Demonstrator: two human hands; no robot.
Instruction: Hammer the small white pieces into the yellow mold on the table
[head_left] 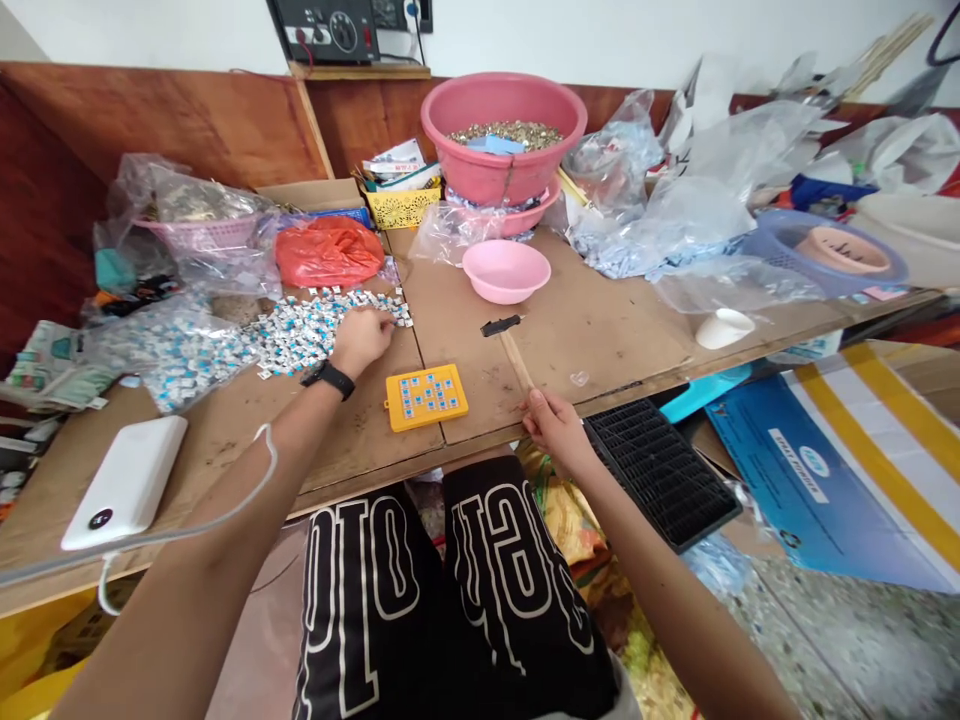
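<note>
My right hand (553, 425) is wrapped round the wooden handle of a hammer (514, 355), whose dark head rests on or just above the cardboard-covered table. At the right edge of a pile of small white and blue pieces (300, 330), my left hand (364, 338) has its fingers pinched together; whatever is between them is too small to make out. Between the two hands lies a flat yellow tray (427, 397) with several blue-and-white pieces set on it in rows. A shallow pink bowl (507, 272) stands beyond the hammer.
A large pink basin (504, 130) of small metallic parts stands at the back. Behind the pile is a red plastic bag (328, 250). A white power bank (126, 482) and its cable lie by my left arm. A white cup (724, 328) lies tipped on the right.
</note>
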